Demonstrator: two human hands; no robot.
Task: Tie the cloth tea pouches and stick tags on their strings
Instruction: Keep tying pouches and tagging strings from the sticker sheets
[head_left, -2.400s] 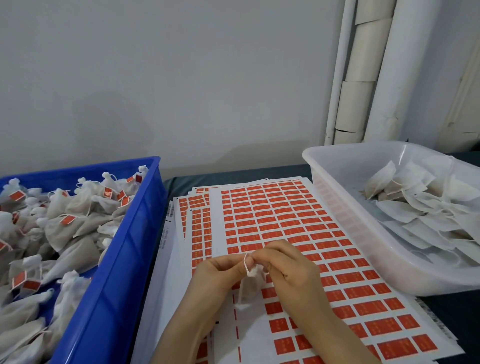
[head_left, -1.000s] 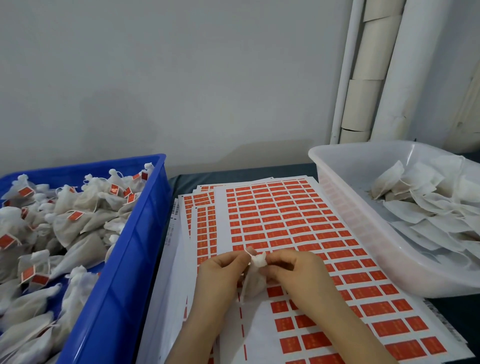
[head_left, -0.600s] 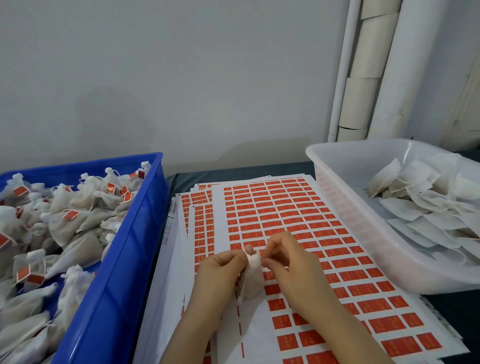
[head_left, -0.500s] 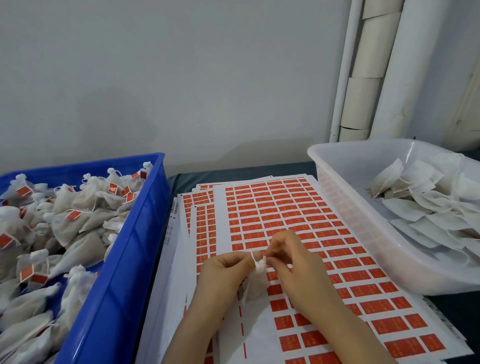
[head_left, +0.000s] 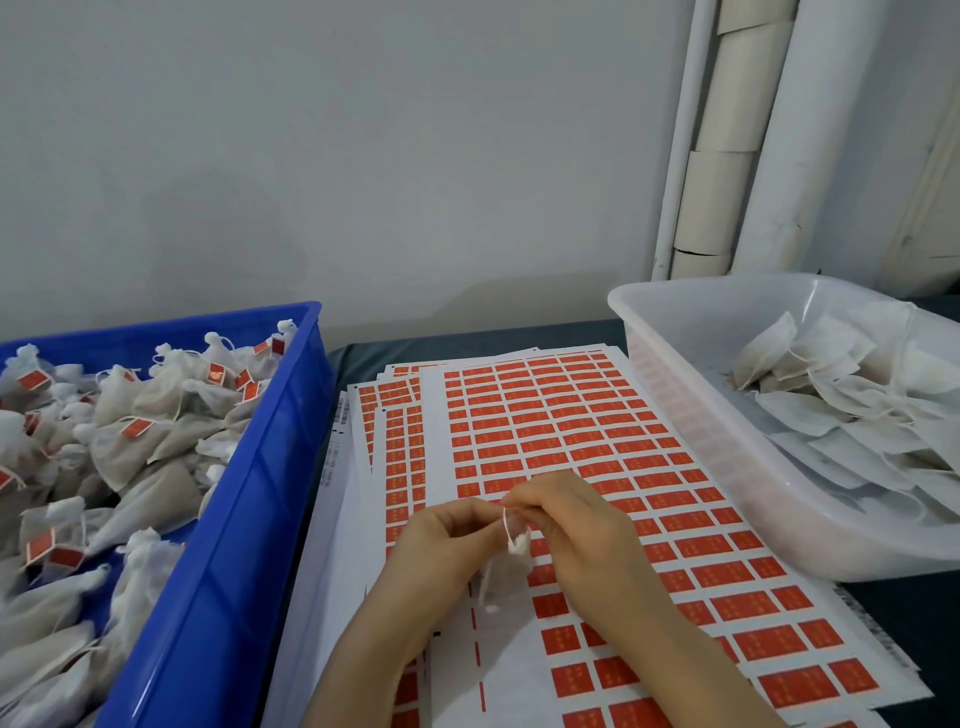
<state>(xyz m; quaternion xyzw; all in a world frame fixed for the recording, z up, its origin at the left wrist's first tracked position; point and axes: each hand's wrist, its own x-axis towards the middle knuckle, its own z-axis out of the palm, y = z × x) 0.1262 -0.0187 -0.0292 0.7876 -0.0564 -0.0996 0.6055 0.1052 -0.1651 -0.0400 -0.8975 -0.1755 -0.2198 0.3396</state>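
Sticker sheets (head_left: 545, 426) beneath, string (head_left: 505, 524) now drawn out

string (head_left: 505, 525): drawn out longer | pouch (head_left: 500, 574): now hangs lower below fingers (head_left: 543, 512)

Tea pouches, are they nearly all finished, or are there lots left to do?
Done: the blue bin holds a heap of tied pouches with red tags. In hand: the left hand and right hand pinch the string of one pouch above the sticker sheets; I see no tag on it yet. Left: a pile of flat pouches waits in the clear tub, so a fair bit remains.
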